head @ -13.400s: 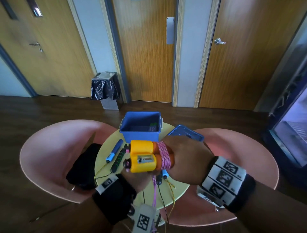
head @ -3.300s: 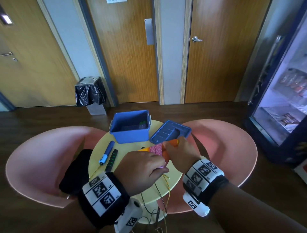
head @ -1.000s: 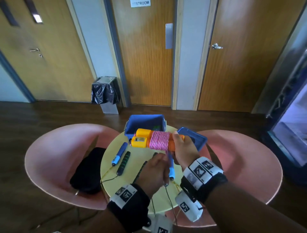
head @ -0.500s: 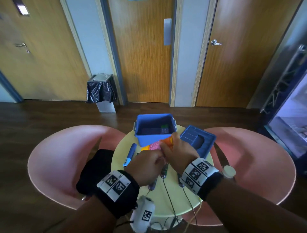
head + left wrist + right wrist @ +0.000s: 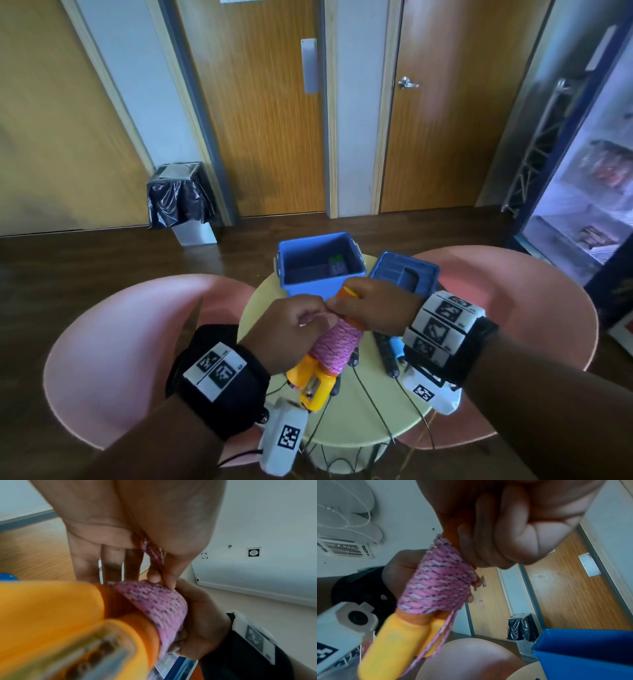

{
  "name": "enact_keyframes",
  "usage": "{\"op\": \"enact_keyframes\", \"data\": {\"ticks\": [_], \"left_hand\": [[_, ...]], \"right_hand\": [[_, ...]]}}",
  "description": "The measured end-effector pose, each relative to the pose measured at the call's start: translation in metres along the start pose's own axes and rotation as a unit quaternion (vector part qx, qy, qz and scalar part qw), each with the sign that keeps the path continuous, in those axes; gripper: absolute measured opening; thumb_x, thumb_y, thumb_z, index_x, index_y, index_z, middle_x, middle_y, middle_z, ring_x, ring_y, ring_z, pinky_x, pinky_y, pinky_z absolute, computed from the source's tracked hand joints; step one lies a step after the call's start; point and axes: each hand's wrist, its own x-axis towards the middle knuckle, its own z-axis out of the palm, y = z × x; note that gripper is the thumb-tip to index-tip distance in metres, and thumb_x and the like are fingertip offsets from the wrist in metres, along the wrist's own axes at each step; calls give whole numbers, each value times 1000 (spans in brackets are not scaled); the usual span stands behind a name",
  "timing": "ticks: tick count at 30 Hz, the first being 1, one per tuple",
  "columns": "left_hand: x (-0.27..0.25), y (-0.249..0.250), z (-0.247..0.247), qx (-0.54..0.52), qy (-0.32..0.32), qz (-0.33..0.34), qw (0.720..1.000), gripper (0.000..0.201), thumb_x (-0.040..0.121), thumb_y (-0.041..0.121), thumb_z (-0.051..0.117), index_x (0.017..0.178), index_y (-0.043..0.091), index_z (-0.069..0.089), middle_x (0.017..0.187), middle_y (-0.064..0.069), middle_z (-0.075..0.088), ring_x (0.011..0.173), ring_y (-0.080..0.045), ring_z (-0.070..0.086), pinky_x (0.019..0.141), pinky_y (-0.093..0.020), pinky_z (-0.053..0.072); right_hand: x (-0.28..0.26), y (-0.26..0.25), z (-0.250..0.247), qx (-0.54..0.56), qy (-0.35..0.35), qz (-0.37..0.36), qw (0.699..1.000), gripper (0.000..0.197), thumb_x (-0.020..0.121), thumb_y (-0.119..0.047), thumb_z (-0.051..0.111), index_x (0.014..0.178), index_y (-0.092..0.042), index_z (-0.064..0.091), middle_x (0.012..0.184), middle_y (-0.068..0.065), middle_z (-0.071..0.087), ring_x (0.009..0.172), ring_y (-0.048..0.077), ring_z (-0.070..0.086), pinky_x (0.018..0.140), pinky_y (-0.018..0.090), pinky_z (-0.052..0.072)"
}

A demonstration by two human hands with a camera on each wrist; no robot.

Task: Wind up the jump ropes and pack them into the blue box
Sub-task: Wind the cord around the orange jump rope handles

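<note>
Both hands (image 5: pixel 373 306) grip wound pink rope (image 5: pixel 337 346).

An office break area: wooden doors (image 5: pixel 263 113) behind a round table (image 5: pixel 356 421), pink chairs (image 5: pixel 113 346) beside it, a drinks fridge (image 5: pixel 589 192) nearby.

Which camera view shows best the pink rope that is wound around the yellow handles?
The right wrist view: the pink rope fills the centre, its turns sharp, a loose strand hanging beside the yellow handles. The left wrist view shows it blurred and partly behind the handles. In the head view the left hand partly covers it.
</note>
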Motion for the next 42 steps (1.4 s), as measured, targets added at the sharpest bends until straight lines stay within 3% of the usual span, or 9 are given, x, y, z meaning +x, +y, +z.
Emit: {"op": "enact_keyframes", "data": {"ticks": [2, 5, 10, 16, 19, 23, 26, 36, 42], "left_hand": [[-1, -5, -2, -11, 51, -1, 999, 13, 84, 39, 61, 78, 30, 68, 73, 6, 66, 73, -7, 62, 72, -28, 50], [-2, -12, -7, -60, 128, -47, 989, 37, 79, 54, 59, 76, 18, 65, 68, -1, 62, 70, -22, 62, 72, -52, 55], [-9, -9, -3, -139, 169, -108, 970, 47, 77, 53, 64, 71, 6, 58, 75, -25, 60, 79, -46, 64, 69, -61, 57], [-18, 1, -4, -236, 167, -143, 947, 37, 97, 16, 59, 60, 16, 60, 66, -6, 66, 73, -29, 70, 74, -48, 61], [-23, 0, -9, -275, 165, -139, 937, 31, 97, 13, 57, 66, 11, 60, 65, -2, 66, 70, -23, 68, 78, -46, 57], [-30, -2, -14, -308, 132, -113, 935, 27, 87, 22, 65, 61, 22, 67, 67, 0, 65, 68, -19, 66, 74, -40, 55], [-35, -1, -17, -330, 111, -99, 932, 18, 78, 27, 62, 62, 25, 68, 68, -2, 66, 64, -18, 64, 63, -28, 53], [-43, 6, -16, -383, 49, -41, 922, 48, 73, 51, 78, 79, 6, 61, 76, -16, 53, 73, -28, 47, 67, -38, 39], [-41, 22, -12, -463, -24, -53, 884, 78, 71, 54, 81, 132, 14, 55, 117, -15, 64, 101, -30, 63, 83, -45, 46]], "right_hand": [[-6, -2, 6, 98, 34, -4, 995, 36, 85, -59, 64, 78, -25, 54, 73, -7, 54, 66, 8, 53, 63, 27, 39], [-11, -1, 25, 193, 49, 14, 980, 46, 72, -66, 70, 93, -28, 57, 77, 0, 65, 65, 13, 61, 59, 32, 46], [-13, 2, 71, 300, 51, 50, 951, 64, 61, -83, 58, 109, -41, 61, 105, 0, 73, 97, 20, 70, 93, 49, 53], [-28, -19, 71, 402, 75, 74, 909, 46, 81, -59, 56, 114, -27, 63, 106, 8, 72, 100, 28, 68, 98, 53, 50], [-35, -23, 63, 505, 31, 97, 857, 27, 98, -30, 52, 115, -10, 59, 99, 17, 69, 83, 31, 67, 78, 42, 58], [-43, -29, 59, 585, -13, 123, 802, 60, 77, -42, 63, 120, 0, 58, 98, 28, 68, 81, 40, 66, 77, 53, 57], [-48, -33, 60, 612, -46, 104, 783, 65, 79, -51, 58, 115, 3, 60, 83, 26, 67, 66, 36, 66, 63, 45, 58], [-62, -40, 55, 602, -144, 64, 783, 62, 88, -59, 40, 82, -6, 72, 68, 24, 64, 53, 32, 65, 53, 32, 55], [-61, -52, 59, 605, -167, 87, 774, 71, 77, -64, 48, 69, 5, 60, 58, 23, 59, 44, 30, 58, 47, 28, 51]]}}
